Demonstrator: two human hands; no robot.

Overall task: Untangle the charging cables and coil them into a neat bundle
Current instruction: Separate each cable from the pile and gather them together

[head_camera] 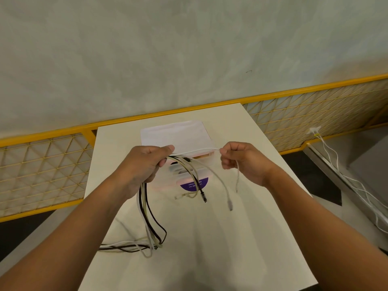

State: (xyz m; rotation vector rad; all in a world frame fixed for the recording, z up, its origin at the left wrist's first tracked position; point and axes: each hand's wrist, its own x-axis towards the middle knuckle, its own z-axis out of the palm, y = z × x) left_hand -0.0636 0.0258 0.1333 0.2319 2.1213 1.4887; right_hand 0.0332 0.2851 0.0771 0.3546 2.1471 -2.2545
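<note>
Overhead, left hand (144, 164) grips the cable bundle (147, 208) hanging downward; right hand (241, 162) pinches a white cable (195, 151) stretched sideways.

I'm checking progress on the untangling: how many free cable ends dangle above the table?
4: a beige end, a black plug, a white plug, and a white end below the right hand. Others may be hidden.

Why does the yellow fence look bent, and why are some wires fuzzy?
Head view: the wide lens bends the yellow fence near the picture's edges; the wires dangling between the left hand and right hand are smeared, probably by motion; lighting is soft, leaving only faint shadows on the table.
</note>
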